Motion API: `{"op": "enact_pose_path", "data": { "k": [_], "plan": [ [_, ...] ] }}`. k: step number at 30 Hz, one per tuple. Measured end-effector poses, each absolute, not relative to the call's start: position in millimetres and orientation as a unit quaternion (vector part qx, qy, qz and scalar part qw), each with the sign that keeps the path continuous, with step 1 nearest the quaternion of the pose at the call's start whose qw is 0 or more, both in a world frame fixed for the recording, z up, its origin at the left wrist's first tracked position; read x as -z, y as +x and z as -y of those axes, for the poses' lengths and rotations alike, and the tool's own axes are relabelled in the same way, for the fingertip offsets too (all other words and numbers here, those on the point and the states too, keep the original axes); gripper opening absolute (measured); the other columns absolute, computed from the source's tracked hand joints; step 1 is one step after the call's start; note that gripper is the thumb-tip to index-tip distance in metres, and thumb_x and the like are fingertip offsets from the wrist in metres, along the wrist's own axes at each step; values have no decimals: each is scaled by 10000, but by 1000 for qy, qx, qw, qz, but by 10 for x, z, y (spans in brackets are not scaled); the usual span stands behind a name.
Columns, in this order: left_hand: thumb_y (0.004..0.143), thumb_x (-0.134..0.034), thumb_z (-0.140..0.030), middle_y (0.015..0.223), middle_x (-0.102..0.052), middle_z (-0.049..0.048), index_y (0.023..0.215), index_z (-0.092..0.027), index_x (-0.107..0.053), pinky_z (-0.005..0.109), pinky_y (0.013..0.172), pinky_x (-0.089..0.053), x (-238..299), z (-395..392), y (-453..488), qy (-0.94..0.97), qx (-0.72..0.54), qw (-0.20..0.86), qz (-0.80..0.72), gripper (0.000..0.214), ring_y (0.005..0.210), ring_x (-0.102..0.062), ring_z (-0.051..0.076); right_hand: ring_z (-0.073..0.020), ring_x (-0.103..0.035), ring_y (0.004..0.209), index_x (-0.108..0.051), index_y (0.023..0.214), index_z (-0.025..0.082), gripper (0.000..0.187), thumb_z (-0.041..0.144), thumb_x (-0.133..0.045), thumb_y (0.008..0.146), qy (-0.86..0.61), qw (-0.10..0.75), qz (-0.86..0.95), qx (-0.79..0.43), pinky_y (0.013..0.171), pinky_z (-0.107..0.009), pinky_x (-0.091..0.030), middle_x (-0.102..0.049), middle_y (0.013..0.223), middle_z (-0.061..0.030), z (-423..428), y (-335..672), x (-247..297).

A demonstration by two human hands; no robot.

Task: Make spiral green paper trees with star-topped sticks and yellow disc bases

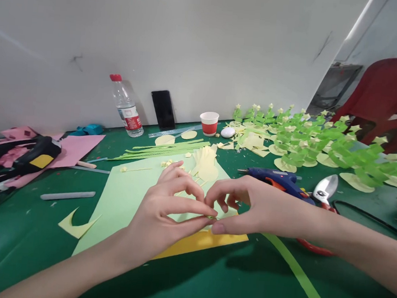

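Note:
My left hand [165, 211] and my right hand [249, 207] meet fingertip to fingertip above a light green paper sheet [121, 198]. Both pinch a small thin piece of green paper [211, 216] between thumb and fingers; most of it is hidden. A yellow sheet [204, 242] lies under the green one below my hands. Just behind my fingers sit a stack of pale yellow paper shapes [206, 163] and several long green strips [163, 150]. A long green strip [299, 273] runs across the green table [207, 284] under my right forearm.
A blue glue gun [275, 179] and red-handled scissors [323, 192] lie right of my hands. Several finished green paper trees [324, 141] stand at the back right. A water bottle [127, 108], a black phone [163, 110] and a red cup [209, 123] stand before the white board. A black glue gun [17, 158] rests on pink paper [76, 147], left.

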State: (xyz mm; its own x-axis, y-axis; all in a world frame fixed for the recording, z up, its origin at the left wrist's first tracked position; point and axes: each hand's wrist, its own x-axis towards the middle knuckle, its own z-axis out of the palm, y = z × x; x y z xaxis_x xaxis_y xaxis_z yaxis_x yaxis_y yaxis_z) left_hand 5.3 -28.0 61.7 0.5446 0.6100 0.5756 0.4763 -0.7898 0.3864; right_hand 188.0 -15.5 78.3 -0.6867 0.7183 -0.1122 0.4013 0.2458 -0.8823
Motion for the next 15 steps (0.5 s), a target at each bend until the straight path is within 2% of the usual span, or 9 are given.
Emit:
{"op": "enact_pose_path", "data": {
  "k": [6, 10, 15],
  "plan": [
    [742, -626, -203, 652, -573, -24, 648, -230, -683, 434, 969, -356, -604, 310, 61, 872, -357, 101, -320, 113, 648, -520, 119, -84, -395, 664, -603, 747, 171, 93, 246, -640, 705, -344, 165, 742, -551, 586, -208, -318, -524, 721, 40, 174, 1868, -756],
    [756, -605, -187, 668, -581, -19, 713, -230, -694, 411, 930, -370, -577, 297, 54, 874, -361, 84, -313, 108, 664, -515, 124, -88, -396, 663, -610, 758, 166, 101, 242, -640, 698, -343, 157, 742, -554, 588, -214, -321, -535, 728, 34, 161, 1890, -762],
    [789, -560, -196, 710, -595, -20, 765, -256, -696, 415, 978, -330, -538, 287, 44, 876, -356, 96, -310, 150, 685, -529, 127, -89, -386, 651, -612, 763, 176, 101, 251, -638, 700, -346, 149, 742, -555, 570, -213, -313, -523, 711, 36, 135, 1900, -783]
  ]
}}
